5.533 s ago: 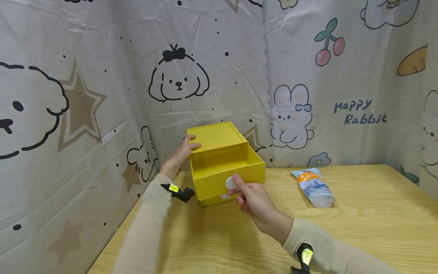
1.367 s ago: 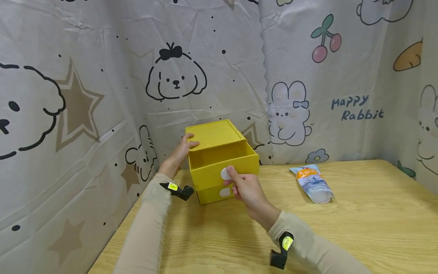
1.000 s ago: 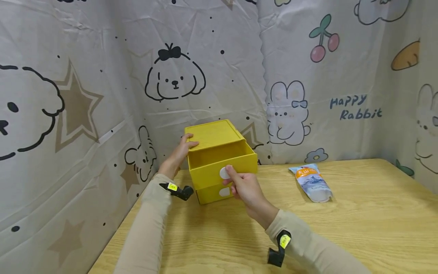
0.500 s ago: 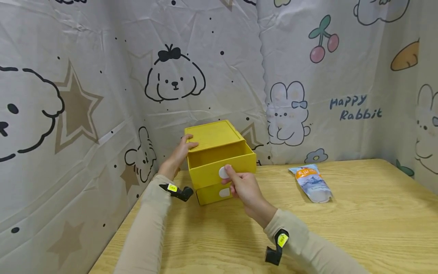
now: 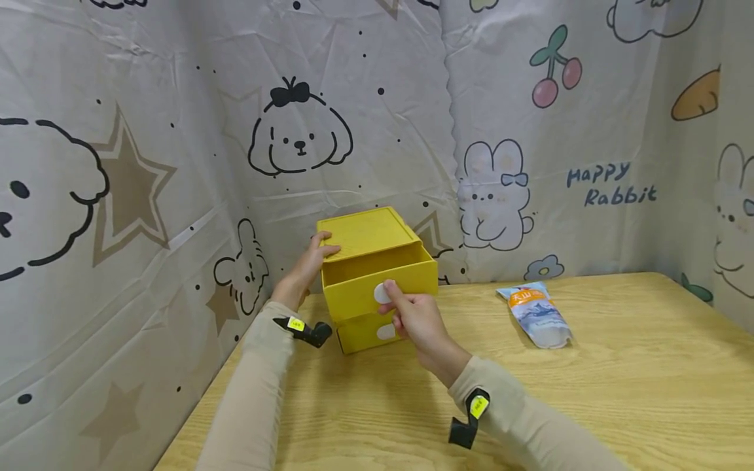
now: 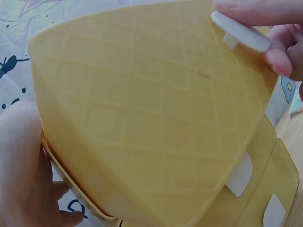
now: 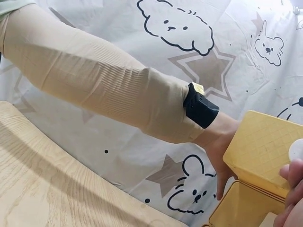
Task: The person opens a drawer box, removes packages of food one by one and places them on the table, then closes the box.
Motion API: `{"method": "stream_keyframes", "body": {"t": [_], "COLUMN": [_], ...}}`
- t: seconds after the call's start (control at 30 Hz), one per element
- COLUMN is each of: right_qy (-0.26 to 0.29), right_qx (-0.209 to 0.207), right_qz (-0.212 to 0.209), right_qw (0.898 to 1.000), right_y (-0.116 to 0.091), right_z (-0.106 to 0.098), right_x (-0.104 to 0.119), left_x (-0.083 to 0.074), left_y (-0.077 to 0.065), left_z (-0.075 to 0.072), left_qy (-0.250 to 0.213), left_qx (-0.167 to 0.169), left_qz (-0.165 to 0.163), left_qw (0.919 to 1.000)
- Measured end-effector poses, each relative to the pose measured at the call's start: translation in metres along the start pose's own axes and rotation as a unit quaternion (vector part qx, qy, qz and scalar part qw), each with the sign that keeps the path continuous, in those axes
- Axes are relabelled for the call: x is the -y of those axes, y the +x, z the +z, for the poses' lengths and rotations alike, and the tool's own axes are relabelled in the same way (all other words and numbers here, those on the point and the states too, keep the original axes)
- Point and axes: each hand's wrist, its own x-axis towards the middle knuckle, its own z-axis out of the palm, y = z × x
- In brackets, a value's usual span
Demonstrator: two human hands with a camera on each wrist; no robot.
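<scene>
A yellow drawer box (image 5: 362, 230) stands on the table in the head view, its upper drawer (image 5: 352, 294) pulled partway out. Nothing shows in the visible part of that drawer. My right hand (image 5: 419, 324) pinches the drawer's round white knob (image 5: 381, 294) between thumb and fingers. On the box's left side, my left hand (image 5: 303, 271) grips the top edge. The left wrist view shows the upper drawer's front (image 6: 137, 104) close up, with the same knob (image 6: 241, 32) in the right fingers. Below, the lower drawer (image 5: 358, 335) is closed and has its own white knob (image 5: 386, 332).
A blue and orange pouch (image 5: 538, 317) lies on the wooden table (image 5: 636, 366) to the right of the box. A patterned cloth (image 5: 389, 150) hangs close behind the box and along the left side. Both wrists wear small black cameras.
Over these seconds the upper drawer has slid partway back into the box, with my right hand moving along on its knob. More of the lower drawer shows. My left hand has kept its hold.
</scene>
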Motion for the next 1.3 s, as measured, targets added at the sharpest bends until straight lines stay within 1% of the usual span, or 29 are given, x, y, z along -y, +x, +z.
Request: {"method": "stream_keyframes", "body": {"t": [0.13,0.47,0.83,0.97,1.3], "right_qy": [0.001,0.001,0.014,0.018,0.021], "right_qx": [-0.006,-0.009,-0.013,-0.019,-0.016], "right_qz": [0.008,-0.001,-0.006,-0.009,-0.014], "right_qw": [1.000,1.000,1.000,1.000,1.000], "right_y": [0.002,0.004,0.016,0.018,0.020], "right_z": [0.002,0.002,0.009,0.009,0.009], "right_x": [-0.002,-0.001,-0.005,-0.006,-0.005], "left_x": [0.002,0.002,0.001,0.000,0.000], "left_y": [-0.001,-0.001,0.000,0.000,0.000], "left_z": [-0.001,0.000,-0.001,0.000,0.000], "left_qy": [0.002,0.002,-0.001,0.000,0.002], "left_qx": [0.003,0.002,-0.002,-0.001,-0.001], "left_qz": [0.002,0.004,0.002,0.000,-0.001], "left_qw": [1.0000,1.0000,1.0000,1.0000,1.0000]}}
